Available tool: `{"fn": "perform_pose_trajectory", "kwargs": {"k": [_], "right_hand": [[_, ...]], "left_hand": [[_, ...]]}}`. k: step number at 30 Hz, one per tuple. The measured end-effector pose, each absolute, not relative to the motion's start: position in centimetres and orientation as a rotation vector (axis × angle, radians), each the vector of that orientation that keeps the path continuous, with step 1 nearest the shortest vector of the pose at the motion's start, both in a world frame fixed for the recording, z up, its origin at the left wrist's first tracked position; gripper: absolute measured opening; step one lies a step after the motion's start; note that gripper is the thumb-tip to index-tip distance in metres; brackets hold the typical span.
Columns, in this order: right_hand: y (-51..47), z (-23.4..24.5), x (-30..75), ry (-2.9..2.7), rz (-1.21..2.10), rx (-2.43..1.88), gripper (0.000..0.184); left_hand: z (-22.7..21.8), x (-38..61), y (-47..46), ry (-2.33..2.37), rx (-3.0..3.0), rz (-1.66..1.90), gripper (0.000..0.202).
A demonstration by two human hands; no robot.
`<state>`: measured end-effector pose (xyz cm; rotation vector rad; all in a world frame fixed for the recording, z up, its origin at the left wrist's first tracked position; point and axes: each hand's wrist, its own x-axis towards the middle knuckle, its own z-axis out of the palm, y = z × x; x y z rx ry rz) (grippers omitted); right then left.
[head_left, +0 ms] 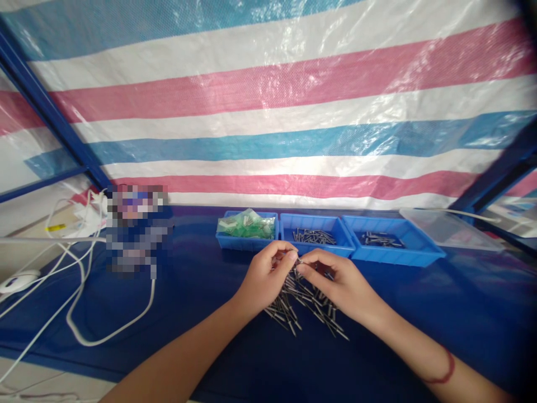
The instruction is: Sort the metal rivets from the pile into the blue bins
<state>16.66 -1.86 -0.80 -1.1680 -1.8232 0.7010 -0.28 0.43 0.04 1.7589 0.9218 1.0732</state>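
A loose pile of thin metal pins [308, 305] lies on the blue table [201, 313], just below my hands. My left hand [266, 274] and my right hand [331, 280] meet above the pile, fingertips pinched together on a small metal pin between them. Behind them stand three blue trays in a row. The left tray [246, 238] holds green and clear small parts. Metal pins fill the middle tray [316, 236] and the right tray [392, 243].
A clear plastic lid [448, 228] lies right of the trays. White cables [84, 302] loop over the table's left side near a blurred-out object [136, 229]. A striped pink, blue and white tarp [268, 112] hangs behind the table.
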Motion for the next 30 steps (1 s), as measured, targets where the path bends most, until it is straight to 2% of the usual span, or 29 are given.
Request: {"fn": "perform_pose_trajectory", "kwargs": {"k": [4,7,11,16,24,30], "right_hand": [[-1.4,-0.1,18.0,-1.84,0.525,-1.191,0.025],[-0.6,1.0,20.7,-1.906,0.222,-1.273,0.027],[0.8,1.7,25.9,-1.87,-0.266,-1.673,0.028],[1.7,0.6,30.3,-1.801,-0.425,-2.099,0.027],[1.2,0.9,27.5,-1.857,-0.538,-1.929,0.023],[0.6,0.9,24.4,-2.022,-0.411,-1.661,0.024]], "left_hand": [[0.0,-0.5,0.5,0.972,1.848,1.026,0.024],[0.0,-0.7,0.3,0.985,2.118,0.908,0.035],[0.1,-0.9,-0.3,0.96,2.519,0.605,0.039],[-0.3,-1.0,-0.6,0.938,2.663,0.396,0.057],[-0.3,-0.8,-0.4,0.958,2.691,0.401,0.025],[-0.4,-0.6,-0.3,0.982,2.71,0.413,0.019]]}}
